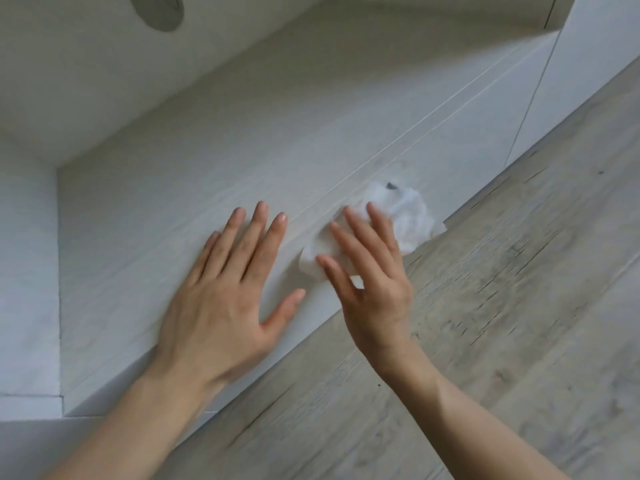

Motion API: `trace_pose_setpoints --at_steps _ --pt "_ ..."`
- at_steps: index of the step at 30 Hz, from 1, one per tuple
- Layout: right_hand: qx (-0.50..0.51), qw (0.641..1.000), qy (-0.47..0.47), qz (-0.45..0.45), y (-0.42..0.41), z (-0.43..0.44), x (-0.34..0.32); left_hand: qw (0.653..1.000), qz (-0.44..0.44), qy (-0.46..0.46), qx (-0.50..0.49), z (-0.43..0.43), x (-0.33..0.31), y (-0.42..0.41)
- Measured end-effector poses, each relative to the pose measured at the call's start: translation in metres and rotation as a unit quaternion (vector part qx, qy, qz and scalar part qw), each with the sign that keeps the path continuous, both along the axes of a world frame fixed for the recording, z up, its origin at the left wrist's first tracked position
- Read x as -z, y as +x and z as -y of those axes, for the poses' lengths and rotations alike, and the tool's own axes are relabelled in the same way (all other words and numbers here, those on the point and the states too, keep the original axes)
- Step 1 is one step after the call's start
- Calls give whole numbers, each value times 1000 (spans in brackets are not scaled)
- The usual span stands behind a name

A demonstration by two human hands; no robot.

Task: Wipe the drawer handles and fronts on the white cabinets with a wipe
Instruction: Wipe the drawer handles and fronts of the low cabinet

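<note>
My left hand (228,289) lies flat, fingers spread, on the lowest white drawer front (138,271), holding nothing. My right hand (370,271) presses a crumpled white wipe (408,216) flat against the same drawer front, just right of the left hand and close to the floor. A small dark handle tip (392,185) shows at the wipe's upper edge; the rest of it is hidden. Thin seams (433,112) between the drawer fronts run diagonally up to the right.
Grey wood-look floor (502,306) fills the lower right. A white cabinet door (588,81) stands at the upper right. The countertop's underside with a round grey opening (157,8) is at the top left. A white side panel (27,271) borders the left.
</note>
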State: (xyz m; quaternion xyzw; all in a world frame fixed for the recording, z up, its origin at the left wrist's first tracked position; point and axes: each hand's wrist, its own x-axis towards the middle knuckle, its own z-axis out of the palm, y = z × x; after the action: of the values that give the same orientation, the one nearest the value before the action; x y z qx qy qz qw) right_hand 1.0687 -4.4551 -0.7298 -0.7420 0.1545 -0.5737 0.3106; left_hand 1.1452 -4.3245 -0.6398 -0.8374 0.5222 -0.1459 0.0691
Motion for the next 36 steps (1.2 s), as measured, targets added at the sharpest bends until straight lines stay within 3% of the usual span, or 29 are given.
trace_pose_setpoints --at_steps 3,5,11,14,18,22,26,36 --pt "11 998 -67 2 -3 19 10 1000 5 15 -2 -11 -4 4" --pt "41 998 -55 2 -4 28 11 1000 7 14 -16 -17 -6 7" --pt "-9 997 -78 21 -5 25 11 1000 17 3 -21 -21 -5 9" --pt "14 999 -28 27 -7 34 9 999 10 -13 -29 -26 -6 11" --pt "-23 997 -78 16 -4 23 10 999 -11 -34 -41 -23 -4 12" --pt "17 999 -27 26 -7 34 10 998 -11 -40 -37 -21 -2 11" --pt "-26 996 -85 5 -3 20 10 999 0 -35 -35 -20 -2 10" --pt "15 995 -100 -5 -4 27 10 999 11 -28 -30 -21 0 11"
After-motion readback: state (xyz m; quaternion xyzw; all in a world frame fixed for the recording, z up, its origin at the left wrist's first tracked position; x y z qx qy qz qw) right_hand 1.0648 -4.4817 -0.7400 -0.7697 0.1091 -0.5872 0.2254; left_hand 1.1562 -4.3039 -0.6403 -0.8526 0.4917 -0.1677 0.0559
